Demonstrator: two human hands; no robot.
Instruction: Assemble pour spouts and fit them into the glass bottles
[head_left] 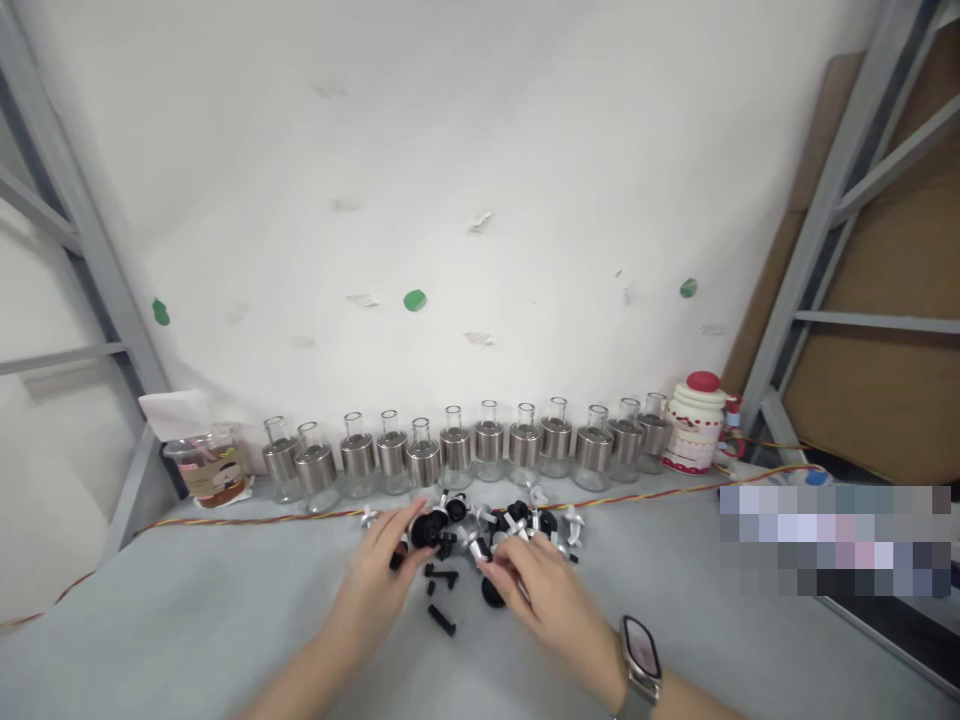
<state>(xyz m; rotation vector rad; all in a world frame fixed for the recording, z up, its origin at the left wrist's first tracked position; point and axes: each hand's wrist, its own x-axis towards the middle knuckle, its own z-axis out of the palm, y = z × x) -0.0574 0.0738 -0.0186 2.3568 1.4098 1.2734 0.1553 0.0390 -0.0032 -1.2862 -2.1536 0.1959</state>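
Note:
Black and silver parts that look like bottle stoppers or pour spouts lie in a loose heap (517, 520) between my hands. My left hand (371, 560) is at the heap's left side, with thumb and index finger curled around a round black part (425, 530). My right hand (547, 590), with a watch on its wrist, has its thumb and fingertips drawn together beside a silver cone-shaped piece (474, 545). Whether that piece is between the fingertips is hard to see. A small black tube (442, 620) and a black lever-like part (442, 575) lie in front of the heap.
Several glass bottles with metal bands (390, 450) stand in a row along the white wall. A yellow-red twisted cord (285, 517) runs in front of them. At the left is a clear plastic tub (214, 470); at the right, a white jar with a red lid (694, 430).

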